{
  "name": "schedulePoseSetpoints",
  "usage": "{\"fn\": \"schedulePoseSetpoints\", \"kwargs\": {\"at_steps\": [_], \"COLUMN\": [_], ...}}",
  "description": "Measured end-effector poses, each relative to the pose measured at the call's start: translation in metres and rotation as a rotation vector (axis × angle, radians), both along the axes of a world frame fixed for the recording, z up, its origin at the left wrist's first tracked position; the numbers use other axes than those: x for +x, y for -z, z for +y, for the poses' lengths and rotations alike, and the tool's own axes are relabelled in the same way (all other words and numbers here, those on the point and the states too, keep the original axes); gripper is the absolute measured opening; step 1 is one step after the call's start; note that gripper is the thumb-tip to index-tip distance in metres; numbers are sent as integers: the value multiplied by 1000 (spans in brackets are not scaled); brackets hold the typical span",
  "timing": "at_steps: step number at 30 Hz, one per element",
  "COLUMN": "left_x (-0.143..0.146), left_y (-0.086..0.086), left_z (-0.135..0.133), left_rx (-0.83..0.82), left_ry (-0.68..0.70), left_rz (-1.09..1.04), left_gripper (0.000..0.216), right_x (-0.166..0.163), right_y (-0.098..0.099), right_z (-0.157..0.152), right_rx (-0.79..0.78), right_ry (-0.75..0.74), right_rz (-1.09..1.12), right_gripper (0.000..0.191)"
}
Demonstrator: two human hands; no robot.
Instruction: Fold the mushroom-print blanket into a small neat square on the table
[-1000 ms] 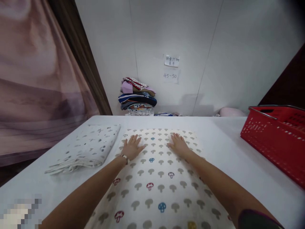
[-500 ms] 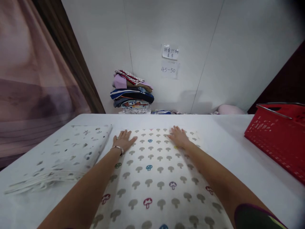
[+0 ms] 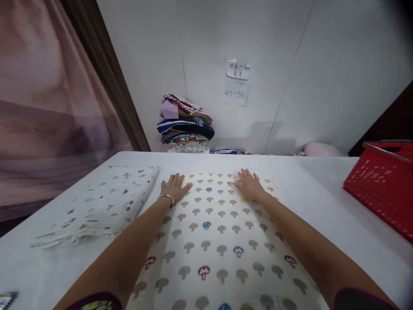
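A white cloth printed with grey and coloured mushrooms (image 3: 222, 239) lies spread out in front of me, running down past the lower edge of the picture. On its far left corner my left hand (image 3: 174, 188) rests flat, fingers spread, a bracelet at the wrist. My right hand (image 3: 250, 184) is pressed flat near the far right corner, its fingers also apart. Neither hand grips anything. To the left of my left arm lies a folded white cloth with small grey leaf-like prints (image 3: 109, 198), its near edge showing several layers.
The white table (image 3: 322, 206) carries both cloths. A red plastic basket (image 3: 383, 187) with a metal handle stands at the right. Beyond the far edge is a stack of folded fabrics (image 3: 187, 125) against the wall. A pinkish curtain (image 3: 61, 107) hangs at the left.
The view has shifted, so everything sits slightly further right in the picture. Both hands stay flat in the same places on the mushroom cloth.
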State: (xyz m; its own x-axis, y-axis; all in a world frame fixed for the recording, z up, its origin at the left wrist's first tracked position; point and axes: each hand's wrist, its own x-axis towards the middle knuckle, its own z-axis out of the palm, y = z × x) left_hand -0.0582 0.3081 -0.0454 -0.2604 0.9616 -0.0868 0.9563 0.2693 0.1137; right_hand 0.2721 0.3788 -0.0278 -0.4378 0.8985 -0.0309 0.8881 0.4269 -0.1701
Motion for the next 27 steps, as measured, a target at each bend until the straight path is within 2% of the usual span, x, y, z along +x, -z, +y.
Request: {"fn": "schedulePoseSetpoints", "kwargs": {"at_steps": [3, 5, 7, 10, 13, 16, 18, 22, 24, 27], "left_x": [-2, -4, -6, -6, -4, -3, -3, -2, -1, -1], "left_y": [4, 7, 10, 11, 9, 8, 7, 7, 7, 5], "left_z": [1, 2, 3, 3, 2, 1, 1, 1, 1, 0], "left_rx": [-4, 12, 31, 39, 40, 45, 43, 37, 36, 38], "left_ry": [0, 4, 11, 12, 10, 14, 13, 13, 12, 8], "left_rz": [22, 39, 50, 54, 47, 45, 44, 29, 27, 25], "left_gripper": [83, 82, 81, 81, 81, 80, 80, 81, 81, 82], "right_x": [-50, -79, -97, -107, -99, -72, -44, 2, 9, 9], "right_y": [-5, -1, 6, 13, 8, 4, 9, 29, 33, 27], "right_z": [-7, -7, -3, 2, 5, 6, 8, 15, 18, 19], "right_rx": [-34, -53, -88, -138, -174, -111, -48, -22, -28, -69], "right_ry": [-181, -242, -234, -207, -226, -182, -103, 78, 102, 88], "right_rz": [53, 71, 70, 71, 87, 78, 32, -49, -54, -55], "right_gripper": [75, 75, 74, 75, 75, 76, 76, 71, 69, 69]}}
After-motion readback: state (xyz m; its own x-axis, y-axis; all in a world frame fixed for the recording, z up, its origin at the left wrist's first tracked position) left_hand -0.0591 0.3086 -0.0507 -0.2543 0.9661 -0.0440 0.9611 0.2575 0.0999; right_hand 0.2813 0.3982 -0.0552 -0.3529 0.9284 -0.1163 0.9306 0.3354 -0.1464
